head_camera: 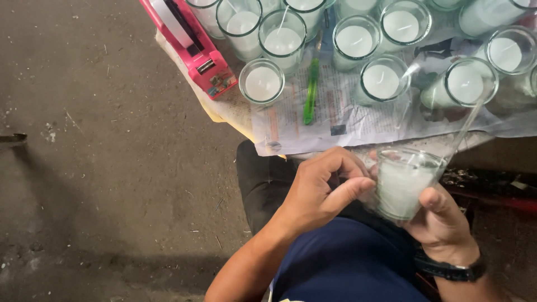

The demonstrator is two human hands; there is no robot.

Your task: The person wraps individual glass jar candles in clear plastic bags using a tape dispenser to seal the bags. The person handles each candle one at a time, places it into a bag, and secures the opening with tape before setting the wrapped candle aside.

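Head view: right hand grips candle glass.

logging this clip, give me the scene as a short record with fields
setting: low table covered with newspaper, concrete floor
right hand: right hand holds a glass candle filled with white wax
left hand: left hand, thumb at the glass side
on table: many glass candles, pink tape dispenser, green utility knife
wrist: dark watch
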